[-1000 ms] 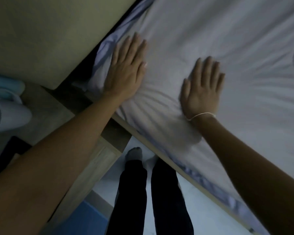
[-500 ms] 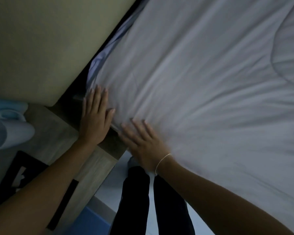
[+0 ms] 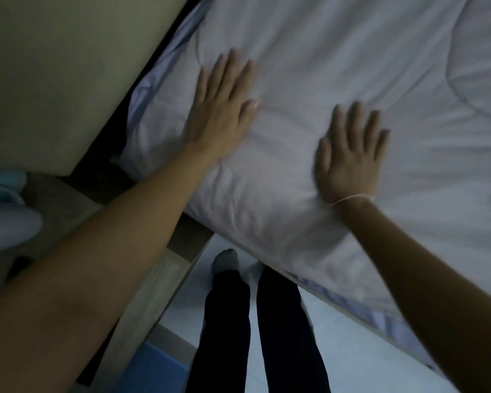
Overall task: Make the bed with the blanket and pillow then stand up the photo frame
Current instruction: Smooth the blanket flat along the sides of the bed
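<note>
A white quilted blanket (image 3: 338, 66) covers the bed and hangs slightly over the near edge. My left hand (image 3: 221, 109) lies flat on it near the headboard end, fingers straight and spread. My right hand (image 3: 349, 157) also presses flat on the blanket, a thin bracelet at its wrist. A strip of pale blue sheet (image 3: 159, 78) shows beside the blanket by the headboard. Neither the pillow nor the photo frame shows in this frame.
A beige padded headboard (image 3: 63, 75) fills the upper left. A wooden bedside table (image 3: 68, 211) sits under my left forearm, with a pale object (image 3: 9, 222) at the far left. My legs (image 3: 261, 321) stand on the light floor beside the bed frame.
Half a second ago both hands were down at the blanket's near corner by the bedside table. Both have since slid outward over the blanket, flat and farther apart.
</note>
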